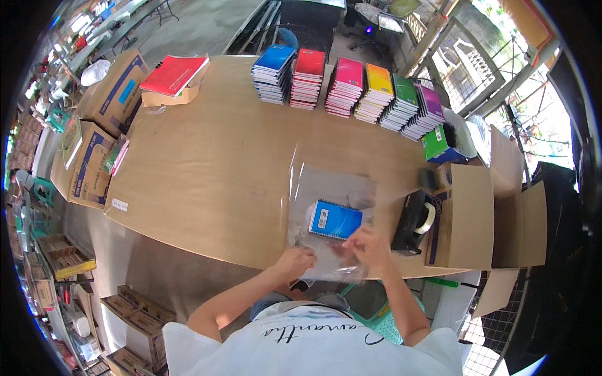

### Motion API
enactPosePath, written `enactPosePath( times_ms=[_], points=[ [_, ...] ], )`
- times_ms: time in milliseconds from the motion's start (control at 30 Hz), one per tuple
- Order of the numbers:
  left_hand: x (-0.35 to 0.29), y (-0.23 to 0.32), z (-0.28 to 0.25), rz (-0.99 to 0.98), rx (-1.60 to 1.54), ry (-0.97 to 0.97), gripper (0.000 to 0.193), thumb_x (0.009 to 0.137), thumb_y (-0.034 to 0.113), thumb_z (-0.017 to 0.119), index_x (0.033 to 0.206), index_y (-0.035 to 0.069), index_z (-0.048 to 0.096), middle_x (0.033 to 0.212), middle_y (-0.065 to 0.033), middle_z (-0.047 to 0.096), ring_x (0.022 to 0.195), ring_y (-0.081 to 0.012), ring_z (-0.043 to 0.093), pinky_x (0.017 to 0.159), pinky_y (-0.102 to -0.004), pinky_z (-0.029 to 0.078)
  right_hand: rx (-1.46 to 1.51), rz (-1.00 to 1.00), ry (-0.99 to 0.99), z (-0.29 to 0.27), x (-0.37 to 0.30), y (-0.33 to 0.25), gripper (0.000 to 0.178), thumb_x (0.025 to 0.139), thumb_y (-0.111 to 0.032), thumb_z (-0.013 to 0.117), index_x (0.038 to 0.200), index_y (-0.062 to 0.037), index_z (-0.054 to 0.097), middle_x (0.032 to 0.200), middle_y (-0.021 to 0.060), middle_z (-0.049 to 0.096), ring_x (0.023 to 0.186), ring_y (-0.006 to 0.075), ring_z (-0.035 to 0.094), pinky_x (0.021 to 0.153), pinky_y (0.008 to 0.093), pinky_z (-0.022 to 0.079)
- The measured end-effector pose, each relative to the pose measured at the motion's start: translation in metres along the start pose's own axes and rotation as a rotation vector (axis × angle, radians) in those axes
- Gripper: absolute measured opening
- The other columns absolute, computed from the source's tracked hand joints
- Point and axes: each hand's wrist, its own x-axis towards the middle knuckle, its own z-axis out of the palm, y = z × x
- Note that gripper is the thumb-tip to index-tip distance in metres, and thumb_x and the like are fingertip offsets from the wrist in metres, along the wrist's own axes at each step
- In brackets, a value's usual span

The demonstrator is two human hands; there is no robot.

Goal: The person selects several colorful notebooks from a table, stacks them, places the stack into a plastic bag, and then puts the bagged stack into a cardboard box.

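Note:
A small blue spiral-bound notebook (336, 219) lies on a sheet of clear plastic (320, 178) near the table's front edge. Its spiral edge faces me, and a white label shows at its left end. My left hand (296, 262) is closed at the plastic's near left edge, fingertips pinched on it. Just off the notebook's near right corner, my right hand (371, 249) pinches the plastic, its fingers slightly smeared. Whether the plastic is a flat sheet or a bag I cannot tell.
A black tape dispenser (411, 222) stands right of the plastic, beside an open cardboard box (467, 216). Stacks of colored notebooks (345, 75) line the far edge. Cardboard boxes (94, 163) and a red notebook pile (172, 74) sit at left.

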Motion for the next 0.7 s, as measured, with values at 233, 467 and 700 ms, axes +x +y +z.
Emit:
enactPosePath(
  times_ms=[233, 467, 700],
  points=[
    [0.021, 0.028, -0.05, -0.126, -0.083, 0.057, 0.02, 0.082, 0.019, 0.059, 0.098, 0.007, 0.057, 0.088, -0.0141, 0.061, 0.086, -0.0352, 0.061, 0.072, -0.0439, 0.05, -0.34, -0.204, 0.378, 0.052, -0.049, -0.017, 0.013, 0.07, -0.019, 0.071, 0.079, -0.0106, 0.066, 0.076, 0.0063, 0.059, 0.073, 0.0263, 0.059, 0.065, 0.0389, 0.047],
    [0.019, 0.044, -0.065, 0.01, 0.04, 0.142, 0.03, 0.074, 0.03, 0.071, 0.073, 0.005, 0.055, 0.086, -0.0113, 0.061, 0.079, -0.0341, 0.06, 0.067, -0.0437, 0.048, -0.218, -0.036, 0.391, 0.036, -0.06, -0.009, 0.01, 0.072, -0.015, 0.067, 0.081, -0.0114, 0.066, 0.081, 0.0064, 0.062, 0.078, 0.0268, 0.059, 0.07, 0.0397, 0.046],
    [0.049, 0.048, -0.082, -0.16, 0.062, 0.014, 0.028, 0.077, 0.032, 0.067, 0.074, 0.006, 0.057, 0.085, -0.0103, 0.06, 0.08, -0.0329, 0.06, 0.065, -0.0431, 0.046, -0.522, -0.168, 0.026, 0.054, -0.113, -0.019, 0.033, 0.072, -0.024, 0.069, 0.101, -0.0098, 0.062, 0.114, 0.0071, 0.061, 0.107, 0.0295, 0.054, 0.09, 0.0503, 0.039]
  ],
)
